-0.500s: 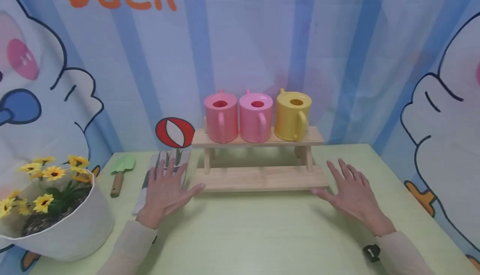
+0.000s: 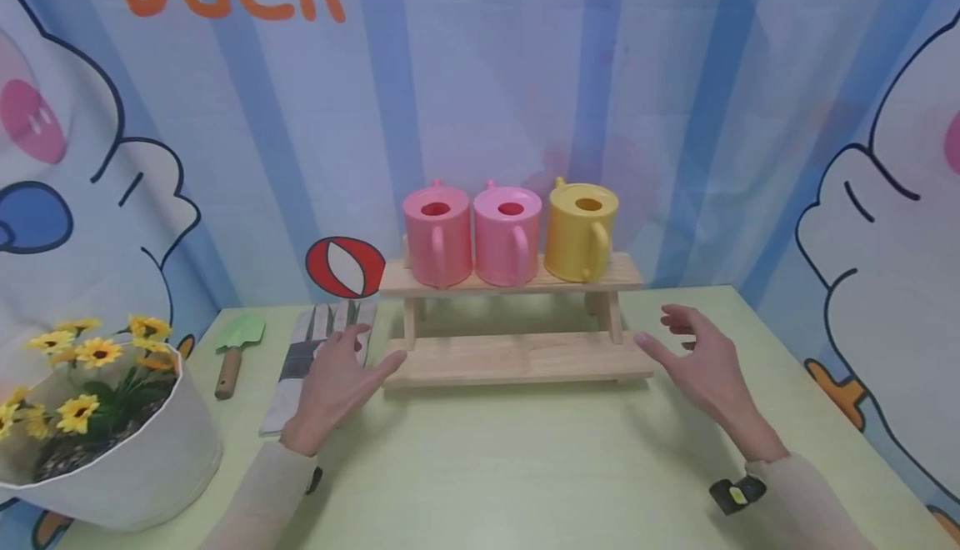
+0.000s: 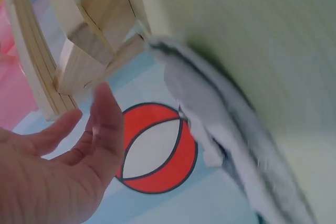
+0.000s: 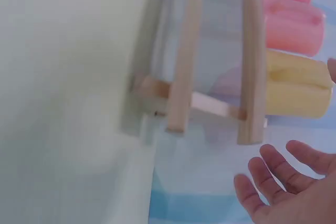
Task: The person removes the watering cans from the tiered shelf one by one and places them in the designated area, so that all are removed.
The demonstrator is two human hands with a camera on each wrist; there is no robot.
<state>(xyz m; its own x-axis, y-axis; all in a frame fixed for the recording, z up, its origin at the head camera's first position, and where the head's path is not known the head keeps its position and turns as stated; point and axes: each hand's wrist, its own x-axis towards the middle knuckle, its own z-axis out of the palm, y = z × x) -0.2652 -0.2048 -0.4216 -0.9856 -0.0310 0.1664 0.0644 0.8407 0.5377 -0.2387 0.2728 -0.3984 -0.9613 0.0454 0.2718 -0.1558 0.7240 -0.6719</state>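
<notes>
A two-step wooden shelf [image 2: 517, 358] stands at the back of the table. On its upper step sit three watering cans in a row: a darker pink one [image 2: 441, 242], a lighter pink one [image 2: 498, 242] and a yellow one [image 2: 573, 237], their handles facing me. My left hand [image 2: 335, 387] hovers by the shelf's left end, thumb toward the lower step, fingers loosely bent and holding nothing. Beyond the shelf's right end my right hand [image 2: 705, 371] is held in the air with its fingers relaxed, also bare. Folded grey-and-white gloves [image 2: 288, 392] lie beneath and beside the left hand.
A white pot [image 2: 142, 475] of yellow flowers [image 2: 99, 352] stands at the front left. Between it and the gloves lies a small trowel [image 2: 231, 371] with a green blade and wooden handle. Behind the table hangs a blue striped curtain [image 2: 480, 75] with cartoon ducks.
Both hands have turned from palm-down with spread fingers to a more sideways pose, fingers bending inward. The shelf and watering cans stay put; the head view has shifted slightly.
</notes>
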